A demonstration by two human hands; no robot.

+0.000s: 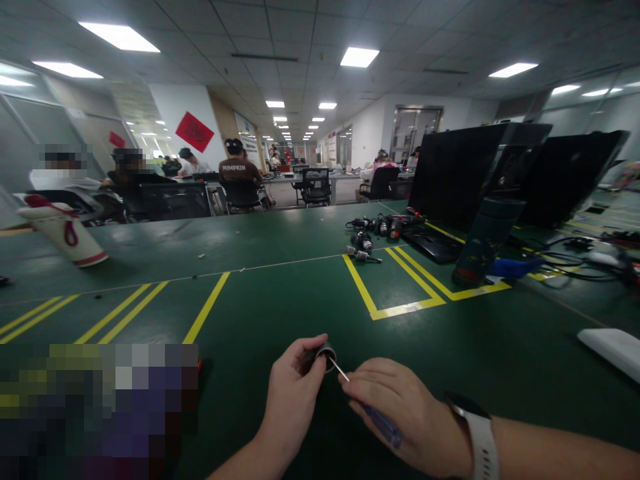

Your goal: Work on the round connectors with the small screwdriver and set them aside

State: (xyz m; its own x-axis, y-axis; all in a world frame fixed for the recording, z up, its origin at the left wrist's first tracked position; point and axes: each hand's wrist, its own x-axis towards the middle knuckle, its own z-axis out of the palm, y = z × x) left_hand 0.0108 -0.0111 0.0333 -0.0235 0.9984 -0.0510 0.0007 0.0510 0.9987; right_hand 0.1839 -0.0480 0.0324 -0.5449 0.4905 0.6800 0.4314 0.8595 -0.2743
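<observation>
My left hand grips a small round grey metal part between thumb and fingers, its hollow end turned to the right. A screwdriver with a bluish see-through handle is in my right hand, fingers closed around it. Its thin metal shaft runs up and left, and the tip reaches into the mouth of the part. Whether the tip touches a screw inside cannot be made out. Both hands are just above the green tabletop. A watch with a pale strap sits on my right wrist.
Black motor-like parts and cables lie past the yellow tape marks. A dark bottle stands before large black monitors. A white object lies at right, a pale cup at far left. People sit at desks beyond.
</observation>
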